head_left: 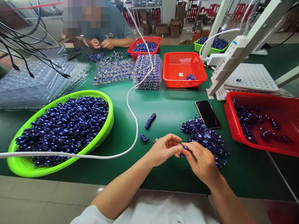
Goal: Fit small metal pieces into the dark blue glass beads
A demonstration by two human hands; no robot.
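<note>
While the left hand (pixel 164 150) and right hand (pixel 202 162) meet low over the desk (pixel 168 107), fingertips pinched on one blue bead (pixel 185 148), the pile (pixel 206 139) lies just beside the right hand — close for picking.

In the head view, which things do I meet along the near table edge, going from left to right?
Lime-green basket, left hand, small blue piece pinched by both hands, right hand, nearest red basket.

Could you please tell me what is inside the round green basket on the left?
The green basket holds a heap of glossy dark blue pieces, with a white cable crossing its near side. The heap hides the basket's floor.
</note>
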